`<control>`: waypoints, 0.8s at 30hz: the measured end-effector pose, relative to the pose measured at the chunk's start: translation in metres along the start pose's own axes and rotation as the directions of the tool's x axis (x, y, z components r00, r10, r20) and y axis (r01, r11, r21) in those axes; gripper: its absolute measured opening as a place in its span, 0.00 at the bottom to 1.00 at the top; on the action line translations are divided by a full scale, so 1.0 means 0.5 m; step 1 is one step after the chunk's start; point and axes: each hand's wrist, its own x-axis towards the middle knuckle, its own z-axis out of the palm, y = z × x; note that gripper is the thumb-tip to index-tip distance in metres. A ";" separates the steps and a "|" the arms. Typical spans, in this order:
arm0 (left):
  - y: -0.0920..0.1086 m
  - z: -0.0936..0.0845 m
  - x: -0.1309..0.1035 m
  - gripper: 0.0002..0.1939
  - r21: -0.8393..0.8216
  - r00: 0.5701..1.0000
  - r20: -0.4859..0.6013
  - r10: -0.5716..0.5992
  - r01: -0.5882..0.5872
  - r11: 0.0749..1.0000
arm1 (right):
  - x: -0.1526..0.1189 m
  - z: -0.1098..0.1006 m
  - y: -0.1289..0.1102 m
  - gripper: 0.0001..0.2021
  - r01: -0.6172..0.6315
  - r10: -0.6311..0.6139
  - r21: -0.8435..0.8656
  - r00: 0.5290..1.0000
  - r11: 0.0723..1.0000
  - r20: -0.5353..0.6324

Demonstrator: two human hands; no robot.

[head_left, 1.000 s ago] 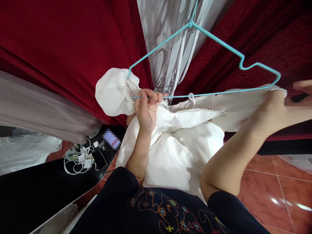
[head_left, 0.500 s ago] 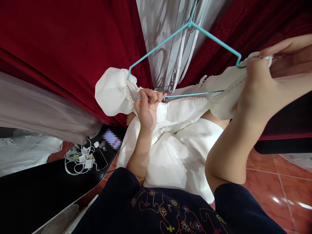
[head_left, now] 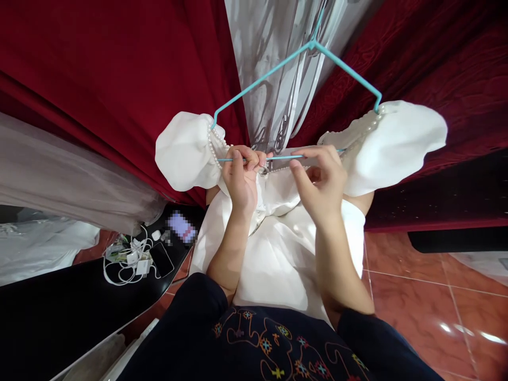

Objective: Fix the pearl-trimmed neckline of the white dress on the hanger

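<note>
A light-blue clothes hanger carries a white dress with puffed sleeves and a pearl-trimmed neckline. Each top corner of the hanger sits inside a shoulder: the left sleeve and the right sleeve hang outward from them. My left hand is closed round the hanger's bottom bar, near its left part. Thumb and index finger of my right hand pinch lightly about the same bar, right of centre. The bodice lies partly hidden behind both hands.
A black table on the left holds a phone, tangled white cables and a blurred, lit screen. Red curtains and a sheer white drape hang in front. The floor has reddish tiles.
My right hand has let go of the right shoulder and moved left and down to the hanger's bar. The right sleeve now hangs from the hanger's corner. My left hand stays in place.
</note>
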 end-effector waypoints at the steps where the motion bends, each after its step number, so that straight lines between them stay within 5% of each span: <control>1: -0.002 -0.003 -0.001 0.22 0.017 1.000 0.009 -0.002 0.002 1.000 | -0.005 0.012 0.008 0.11 0.039 -0.040 -0.013 0.998 0.999 -0.048; 6: -0.008 -0.031 0.000 0.20 0.200 0.999 0.030 -0.024 0.017 0.980 | -0.004 0.041 0.023 0.11 0.100 -0.102 -0.024 0.982 0.995 -0.157; 8: -0.002 -0.045 -0.003 0.21 0.327 0.984 0.133 -0.123 0.073 0.942 | -0.003 0.043 0.023 0.12 0.102 -0.106 -0.032 0.983 0.994 -0.150; 10: 0.012 -0.054 -0.010 0.21 0.482 0.912 0.295 -0.284 0.115 0.869 | -0.003 0.042 0.024 0.12 0.123 -0.127 -0.039 0.981 0.992 -0.143; 12: 0.033 -0.052 -0.021 0.19 0.553 0.860 0.394 -0.324 0.060 0.831 | -0.006 0.039 0.026 0.12 0.144 -0.149 -0.042 0.979 0.989 -0.141; 14: 0.056 -0.042 -0.028 0.13 0.512 0.912 0.391 -0.123 -0.105 0.852 | -0.008 0.035 0.029 0.11 0.158 -0.161 -0.035 0.978 0.987 -0.136; 15: 0.067 -0.038 -0.026 0.10 0.476 0.936 0.346 0.066 -0.236 0.847 | -0.009 0.033 0.031 0.11 0.169 -0.171 -0.029 0.976 0.985 -0.132; 16: 0.076 -0.035 -0.020 0.07 0.448 0.913 0.290 0.288 -0.395 0.802 | -0.010 0.031 0.034 0.11 0.178 -0.180 -0.025 0.975 0.984 -0.130; 17: 0.084 -0.036 -0.011 0.05 0.447 0.834 0.231 0.501 -0.549 0.706 | -0.010 0.029 0.037 0.11 0.186 -0.187 -0.026 0.974 0.982 -0.130; 19: 0.094 -0.046 0.018 0.06 0.494 0.566 0.197 0.800 -0.762 0.417 | -0.010 0.027 0.044 0.13 0.192 -0.197 -0.043 0.971 0.980 -0.139; 20: 0.097 -0.055 0.034 0.10 0.554 0.502 0.229 0.834 -0.772 0.313 | -0.009 0.026 0.047 0.13 0.193 -0.199 -0.052 0.969 0.980 -0.146; 21: 0.098 -0.066 0.051 0.14 0.617 0.487 0.264 0.833 -0.748 0.242 | -0.009 0.026 0.049 0.13 0.196 -0.202 -0.056 0.968 0.979 -0.151; 24: 0.090 -0.099 0.091 0.21 0.758 0.594 0.336 0.731 -0.631 0.164 | -0.008 0.027 0.053 0.13 0.215 -0.220 -0.047 0.964 0.975 -0.150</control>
